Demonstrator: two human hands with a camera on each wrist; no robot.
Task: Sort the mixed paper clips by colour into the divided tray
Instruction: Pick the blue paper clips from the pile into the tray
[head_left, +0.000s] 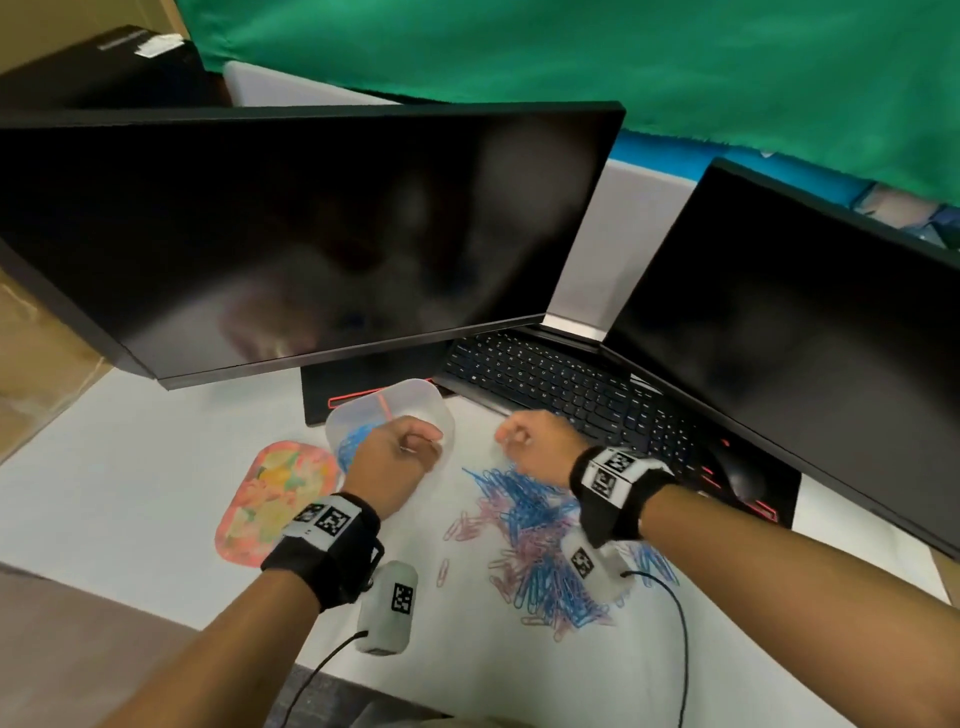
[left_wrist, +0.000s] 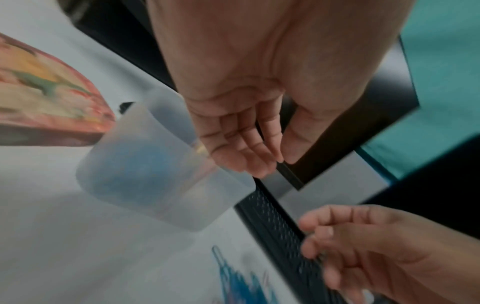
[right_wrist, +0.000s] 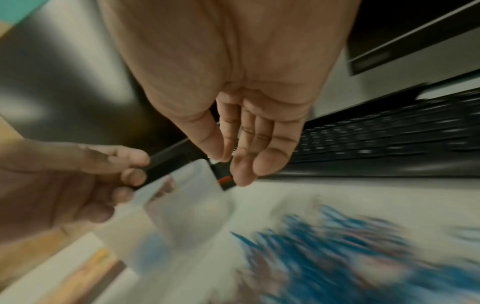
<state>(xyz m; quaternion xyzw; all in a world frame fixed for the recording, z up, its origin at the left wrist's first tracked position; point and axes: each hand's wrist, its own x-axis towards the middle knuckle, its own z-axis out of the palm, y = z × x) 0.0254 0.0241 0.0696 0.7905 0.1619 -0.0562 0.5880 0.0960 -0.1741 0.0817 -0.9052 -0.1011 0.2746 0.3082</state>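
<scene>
A translucent divided tray (head_left: 415, 387) stands on the white desk, with blue clips in its left compartment. My left hand (head_left: 415, 441) hovers over the tray's near right edge. In the left wrist view my left hand (left_wrist: 284, 162) has thumb and forefinger tips together above the tray (left_wrist: 145, 174), and nothing shows between them. My right hand (head_left: 511, 439) is to the right of the tray, above the desk. In the blurred right wrist view my right hand (right_wrist: 226, 161) pinches a small pale clip. The mixed blue and pink clip pile (head_left: 540, 545) lies under my right wrist.
A black keyboard (head_left: 561, 384) sits just behind my right hand, with a mouse (head_left: 743, 475) to its right. Two dark monitors (head_left: 311, 234) (head_left: 805, 338) stand behind. A flowered oval lid (head_left: 275, 499) lies left of the tray. A cabled white pack (head_left: 387, 608) hangs below my left wrist.
</scene>
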